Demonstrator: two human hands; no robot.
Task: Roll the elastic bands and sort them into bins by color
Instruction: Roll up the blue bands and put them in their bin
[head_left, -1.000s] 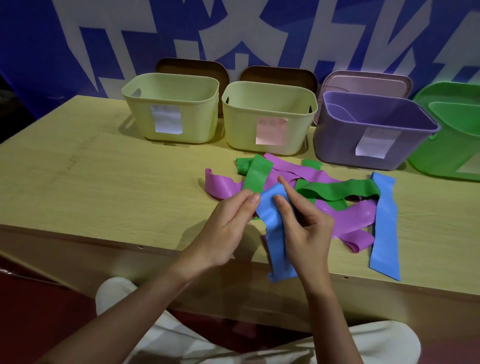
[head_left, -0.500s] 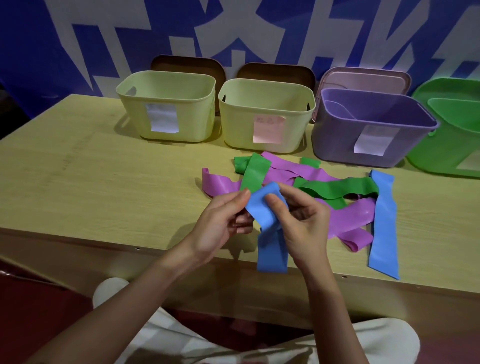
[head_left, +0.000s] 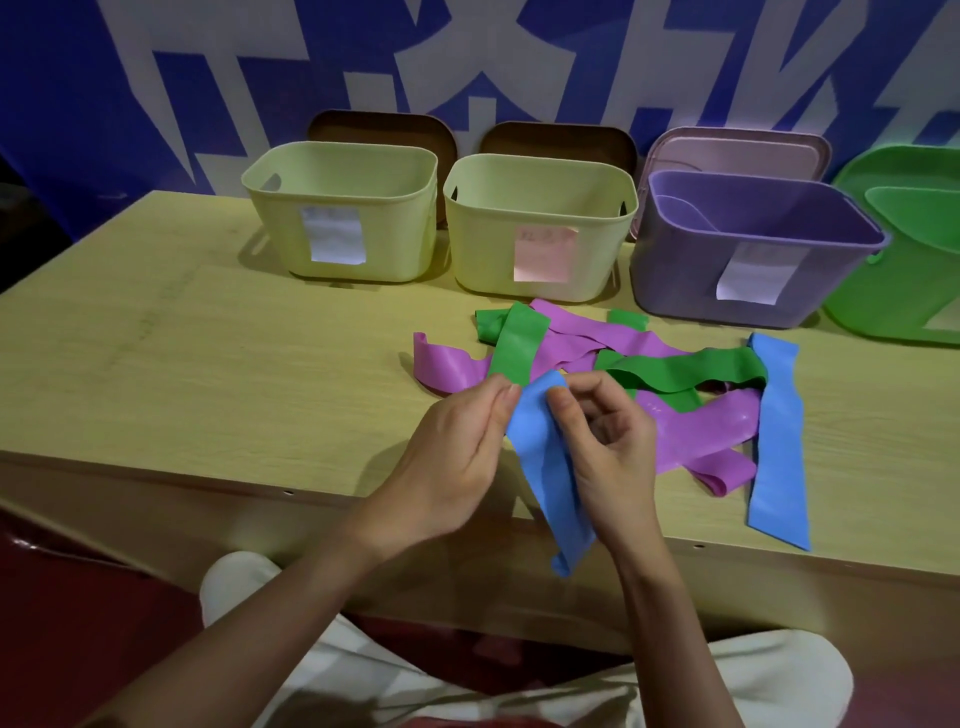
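Blue band hangs between the two hands at about 6 o'clock, just over the near edge of the bench. Its top end is folded over and its tail drops down past the edge. I think the fold is the start of a roll.

Left hand pinches the top end from the 9 o'clock side, with thumb and fingers pressed on the band. Right hand holds it from the 3 o'clock side, with its fingers curled and a fingertip on the fold. Both wrists are bent in toward each other, so the band stays tight and easy to turn.

A little farther, at 1 o'clock, lies a pile of purple bands and green bands, all flat and mixed up. A second blue band lies just right of the pile.

Farthest, from 11 to 2 o'clock, stand two yellow bins, a purple bin and a green bin, ready for sorting.
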